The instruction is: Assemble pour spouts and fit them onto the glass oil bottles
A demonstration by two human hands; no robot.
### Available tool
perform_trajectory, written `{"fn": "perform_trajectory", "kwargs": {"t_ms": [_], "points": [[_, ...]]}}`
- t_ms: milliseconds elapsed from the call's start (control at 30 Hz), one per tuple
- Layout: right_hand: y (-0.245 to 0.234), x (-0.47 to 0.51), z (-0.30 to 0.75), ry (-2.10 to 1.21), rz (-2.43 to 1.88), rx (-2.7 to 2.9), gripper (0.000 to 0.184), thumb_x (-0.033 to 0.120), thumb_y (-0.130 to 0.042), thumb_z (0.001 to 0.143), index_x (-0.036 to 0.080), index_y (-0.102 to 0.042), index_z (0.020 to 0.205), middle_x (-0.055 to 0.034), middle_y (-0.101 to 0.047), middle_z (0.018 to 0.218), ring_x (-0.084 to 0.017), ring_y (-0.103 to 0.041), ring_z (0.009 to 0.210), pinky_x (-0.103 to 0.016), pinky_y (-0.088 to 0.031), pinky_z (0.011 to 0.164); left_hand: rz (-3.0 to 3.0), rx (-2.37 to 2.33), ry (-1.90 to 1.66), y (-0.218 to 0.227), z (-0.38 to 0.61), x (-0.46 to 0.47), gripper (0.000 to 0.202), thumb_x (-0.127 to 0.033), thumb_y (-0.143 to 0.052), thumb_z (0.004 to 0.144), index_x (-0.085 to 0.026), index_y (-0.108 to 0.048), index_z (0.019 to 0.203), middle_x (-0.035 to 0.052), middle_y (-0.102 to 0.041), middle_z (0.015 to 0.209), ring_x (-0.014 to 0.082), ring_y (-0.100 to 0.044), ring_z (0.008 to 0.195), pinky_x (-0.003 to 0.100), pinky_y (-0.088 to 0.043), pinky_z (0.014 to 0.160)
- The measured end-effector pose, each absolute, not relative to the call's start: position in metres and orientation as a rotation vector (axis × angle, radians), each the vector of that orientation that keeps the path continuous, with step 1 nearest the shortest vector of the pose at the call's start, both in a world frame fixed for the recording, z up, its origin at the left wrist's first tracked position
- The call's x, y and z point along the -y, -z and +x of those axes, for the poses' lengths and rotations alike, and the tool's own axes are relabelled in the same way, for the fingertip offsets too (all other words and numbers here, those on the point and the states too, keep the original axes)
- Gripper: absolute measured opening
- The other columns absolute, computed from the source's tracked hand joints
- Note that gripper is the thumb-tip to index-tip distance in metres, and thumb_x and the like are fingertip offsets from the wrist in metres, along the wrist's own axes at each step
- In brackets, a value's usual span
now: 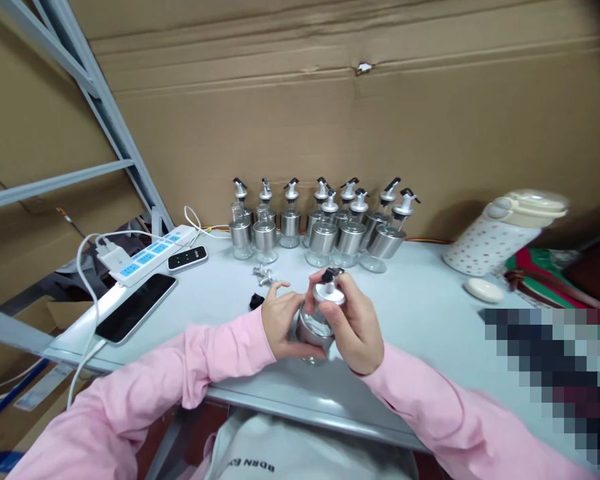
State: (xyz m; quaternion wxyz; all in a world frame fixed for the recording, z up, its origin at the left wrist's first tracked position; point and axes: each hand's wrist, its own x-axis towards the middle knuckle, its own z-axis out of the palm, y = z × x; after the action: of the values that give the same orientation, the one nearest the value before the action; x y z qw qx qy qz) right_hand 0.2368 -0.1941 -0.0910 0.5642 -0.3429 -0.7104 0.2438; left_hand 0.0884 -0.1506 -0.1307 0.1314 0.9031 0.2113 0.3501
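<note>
Bottle [313, 329], left hand [283, 325] around it, right hand [359, 325] on spout [329, 292]

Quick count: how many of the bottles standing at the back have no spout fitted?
2: the front-left bottle and the bottle just right of it, both open-necked at the row's left end. Others could be hidden behind the front ones.

The held bottle [314, 331] is smooth glass and (satin-looking) metal.
</note>
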Motion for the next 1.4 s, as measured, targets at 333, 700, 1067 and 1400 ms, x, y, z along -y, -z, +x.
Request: {"fn": "perform_trajectory", "kwargs": {"t_ms": [333, 700, 1067, 1400], "points": [[0.082, 0.198, 0.23, -0.718, -0.791, 1.486, 0.038, 0.055, -0.035, 0.086, 0.02, -0.046, 0.095, 0.0012, -0.052, 0.06, -0.014, -0.053, 0.054, -0.028, -0.045, 0.054, 2.583, -0.574, -1.029, 0.125, 0.089, 0.153, 0.063, -0.067, -0.057, 0.064, -0.015, -0.045, 0.099, 0.0068, -0.062, 0.087, 0.0223, -0.06, 0.079, 0.04, -0.039, 0.084], [0.042, 0.17, 0.276, -0.713, -0.63, 0.996, 0.032, 0.052, -0.036, 0.086, 0.024, -0.049, 0.096, 0.0011, -0.059, 0.072, -0.013, -0.061, 0.057, -0.027, -0.052, 0.05, 2.593, -0.767, -1.261, 0.084, 0.088, 0.142, 0.059, -0.058, -0.06, 0.068, -0.014, -0.047, 0.106, 0.0106, -0.058, 0.099, 0.0237, -0.056, 0.089, 0.036, -0.043, 0.077], [0.081, 0.148, 0.3, -0.854, -0.908, 1.055, 0.038, 0.056, -0.046, 0.08, 0.02, -0.048, 0.093, 0.0005, -0.058, 0.068, -0.011, -0.057, 0.052, -0.025, -0.05, 0.048, 2.352, -1.649, -0.891, 0.069, 0.108, 0.039, 0.048, -0.038, -0.075, 0.054, -0.015, -0.05, 0.088, 0.0055, -0.06, 0.088, 0.0219, -0.058, 0.082, 0.034, -0.047, 0.075], [0.087, 0.147, 0.297, -0.923, -0.928, 1.16, 0.041, 0.058, -0.046, 0.079, 0.019, -0.049, 0.092, 0.0007, -0.057, 0.065, -0.011, -0.056, 0.051, -0.025, -0.049, 0.05, 2.39, -1.647, -0.76, 0.084, 0.12, 0.026, 0.059, -0.034, -0.075, 0.059, -0.007, -0.05, 0.105, 0.0141, -0.062, 0.101, 0.0277, -0.058, 0.097, 0.036, -0.045, 0.085]]}}
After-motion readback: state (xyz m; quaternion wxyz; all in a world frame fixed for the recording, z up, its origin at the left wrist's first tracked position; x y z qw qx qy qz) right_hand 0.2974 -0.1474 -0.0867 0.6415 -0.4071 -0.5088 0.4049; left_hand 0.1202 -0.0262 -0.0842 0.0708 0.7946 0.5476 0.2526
